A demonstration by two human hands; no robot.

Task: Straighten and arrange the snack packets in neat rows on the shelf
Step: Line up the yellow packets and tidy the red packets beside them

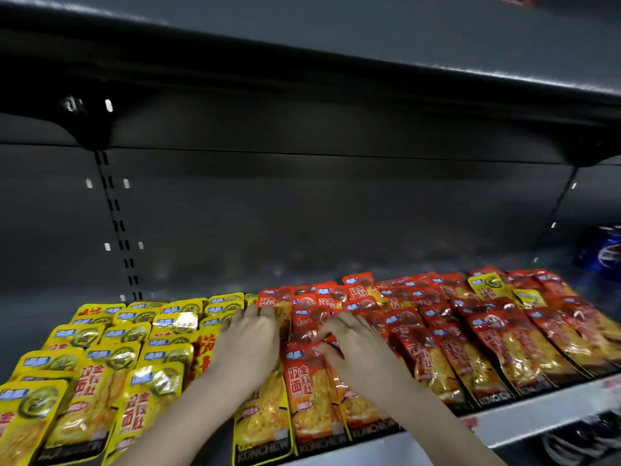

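Lying in overlapping rows on the shelf (pixel 524 418): yellow snack packets (pixel 100 375) and red snack packets (pixel 470 338), both hands on the seam between them.

Left hand (pixel 250 344) rests palm-down, fingers together and curled over the far end of a packet at the yellow/red boundary; no pinch visible. Right hand (pixel 353 344) lies just beside it on the red packets, fingers bent, thumb and forefinger nipping a red packet's upper edge. Yellow rows extend left of the left hand, red rows right of the right hand. Two stray yellow packets (pixel 487 284) sit among the red, far right of the right hand. Beyond those, blue drink cans (pixel 605 250) at the shelf's back.
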